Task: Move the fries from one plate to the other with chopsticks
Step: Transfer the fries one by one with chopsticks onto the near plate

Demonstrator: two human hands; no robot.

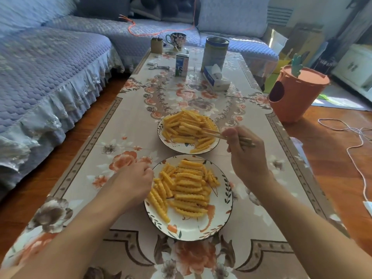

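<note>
Two floral plates of crinkle-cut fries are seen on a long table [124, 125] covered with a flowered cloth. The near plate [226, 200] lies at the centre of the view; the far plate [173, 147] is set just beyond it, toward 12 o'clock, the two rims close but apart. The chopsticks [213, 133] are gripped in the right hand [244, 152], fingers curled round them, at about 2 o'clock from the near plate. Their tips are pointed toward 9 o'clock and are laid among the fries on the far plate [187, 127] at its right side. The left hand [133, 182] is rested at the near plate's left rim, at 9 o'clock, fingers curled loosely; whether anything is pinched cannot be told. The fries on the near plate [187, 190] are piled mostly across its middle. Farther along the table, toward 12 o'clock, a milk carton [181, 65], a tall tin [214, 54], a tissue box [215, 78] and a mug [177, 40] are seen. An orange bin [296, 95] is stood on the floor at 2 o'clock.
</note>
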